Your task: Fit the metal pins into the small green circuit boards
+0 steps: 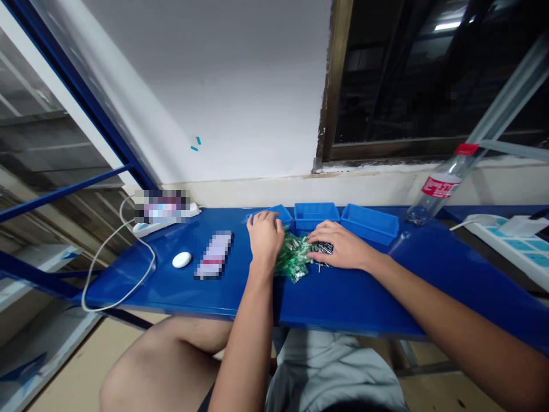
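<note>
Left hand (265, 237) is seen from its back, fingers loosely bent, thumb side turned toward the bags (295, 260); whether anything is pinched cannot be told; right hand (343, 246) is held arched, palm down, thumb and fingers apart, with pins (323, 248) seen in the gap.

Materials: bags are of thin, glossy, green see-through plastic, crumpled into an uneven heap; pins are slender, straight, metallic, dark to silvery, lying in a loose tangle; three bins are of blue plastic, shallow and open-topped; table (343, 306) is smooth, blue and faintly reflective; bottle (444, 183) is of clear plastic, with red cap and red label; a smooth white oval (182, 260) is noted on the left.

Position: bags are laid on the table between the two hands, just beside the left; pins are placed at the right edge of the bags, under the right hand; left bin (282, 213), middle bin (317, 213) and right bin (372, 224) are lined up beyond.

Obscured: left bin is partly covered by the left hand; pins are partly covered by the right; bag contents cannot be made out; an oblong (214, 254) beside the oval is pixelated; right forearm is cut off by the frame edge.
</note>
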Demonstrator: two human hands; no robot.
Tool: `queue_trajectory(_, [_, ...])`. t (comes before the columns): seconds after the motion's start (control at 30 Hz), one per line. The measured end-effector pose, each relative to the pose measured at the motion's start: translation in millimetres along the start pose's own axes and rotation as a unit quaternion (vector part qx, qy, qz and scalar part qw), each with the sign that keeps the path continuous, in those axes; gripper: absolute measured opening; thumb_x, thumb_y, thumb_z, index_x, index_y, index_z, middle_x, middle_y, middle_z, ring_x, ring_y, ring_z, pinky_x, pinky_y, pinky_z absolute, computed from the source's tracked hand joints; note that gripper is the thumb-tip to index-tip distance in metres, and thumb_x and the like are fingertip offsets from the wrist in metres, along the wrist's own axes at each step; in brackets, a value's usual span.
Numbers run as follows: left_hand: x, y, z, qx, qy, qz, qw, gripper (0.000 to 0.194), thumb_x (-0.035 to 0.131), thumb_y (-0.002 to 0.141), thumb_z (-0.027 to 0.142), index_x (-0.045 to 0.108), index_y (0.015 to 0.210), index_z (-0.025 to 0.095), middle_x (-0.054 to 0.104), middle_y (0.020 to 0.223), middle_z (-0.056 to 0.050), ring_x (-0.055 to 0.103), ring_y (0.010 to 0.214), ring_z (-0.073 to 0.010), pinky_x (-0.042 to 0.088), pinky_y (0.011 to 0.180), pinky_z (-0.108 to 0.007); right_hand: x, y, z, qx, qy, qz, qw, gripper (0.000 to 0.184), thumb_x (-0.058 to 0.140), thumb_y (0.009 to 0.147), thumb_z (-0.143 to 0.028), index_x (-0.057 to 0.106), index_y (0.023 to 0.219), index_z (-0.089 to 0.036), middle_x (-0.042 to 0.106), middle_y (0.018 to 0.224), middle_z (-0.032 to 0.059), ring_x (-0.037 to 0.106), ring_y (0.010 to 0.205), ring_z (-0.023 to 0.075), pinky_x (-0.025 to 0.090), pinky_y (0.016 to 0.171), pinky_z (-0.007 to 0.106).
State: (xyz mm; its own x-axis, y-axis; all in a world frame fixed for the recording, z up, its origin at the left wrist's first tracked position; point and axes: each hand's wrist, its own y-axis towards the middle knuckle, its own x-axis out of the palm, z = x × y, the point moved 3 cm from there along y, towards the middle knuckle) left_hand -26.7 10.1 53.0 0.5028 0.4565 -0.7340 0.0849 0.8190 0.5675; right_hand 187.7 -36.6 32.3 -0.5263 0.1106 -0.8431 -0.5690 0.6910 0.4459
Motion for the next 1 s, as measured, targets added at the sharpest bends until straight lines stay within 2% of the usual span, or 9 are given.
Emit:
queue_trajectory(0.13, [-2.7,0,10,0.091,-0.069,-0.001,0.993,0.029,0.048,0.097,0.015,0.073,0.110,0.021,0.075,0.117,-0.008,0.063,0.119,-0.0264,0.044,0.112,-0.043,1,0,5,-0.008,0.026,0.001,1.000,0.036,0.077,0.089,-0.052,0.079,0.115,-0.027,0.078,0.116,0.0085,0.062,0.116,0.0321,0.049,0.104,0.053])
queue_trajectory(0.27, [-0.2,-3,17,0.162,-0.136,-0.007,0.977,0.029,0.049,0.096,0.013,0.073,0.111,0.021,0.074,0.117,-0.008,0.063,0.118,-0.0262,0.048,0.108,-0.043,4,0,5,-0.018,0.062,0.022,0.998,0.024,0.074,0.094,-0.042,0.079,0.114,-0.029,0.078,0.114,0.0081,0.064,0.114,0.0305,0.051,0.103,0.052])
queue_trajectory(0.37, [3.3,-6,22,0.191,-0.156,-0.027,0.969,0.029,0.049,0.096,0.013,0.072,0.112,0.021,0.074,0.117,-0.008,0.063,0.118,-0.0265,0.049,0.106,-0.044,7,1,3,-0.010,0.071,0.030,0.997,0.031,0.077,0.092,-0.041,0.076,0.119,-0.028,0.077,0.116,0.0087,0.063,0.117,0.0313,0.051,0.104,0.052])
queue_trajectory(0.47, [5.1,-8,26,0.204,-0.162,-0.042,0.964,0.029,0.049,0.096,0.013,0.072,0.112,0.019,0.075,0.114,-0.009,0.064,0.115,-0.0269,0.050,0.105,-0.044,11,2,5,0.000,0.081,0.035,0.996,0.032,0.080,0.089,-0.040,0.076,0.118,-0.027,0.077,0.113,0.0091,0.063,0.117,0.0316,0.052,0.104,0.051])
queue_trajectory(0.83, [7.6,-9,28,0.209,-0.169,-0.052,0.962,0.029,0.049,0.096,0.013,0.073,0.111,0.019,0.075,0.112,-0.009,0.066,0.110,-0.0259,0.052,0.103,-0.043,18,5,10,0.036,0.120,0.039,0.991,0.006,0.078,0.090,-0.030,0.078,0.095,-0.025,0.079,0.100,0.0062,0.068,0.105,0.0266,0.054,0.095,0.044])
queue_trajectory(1.0, [5.3,-10,29,0.208,-0.183,-0.057,0.959,0.029,0.050,0.096,0.013,0.074,0.112,0.019,0.076,0.111,-0.008,0.068,0.108,-0.0250,0.053,0.102,-0.042,15,5,12,0.094,0.176,0.048,0.979,0.008,0.073,0.092,-0.031,0.078,0.093,-0.025,0.079,0.099,0.0045,0.070,0.099,0.0248,0.054,0.094,0.044])
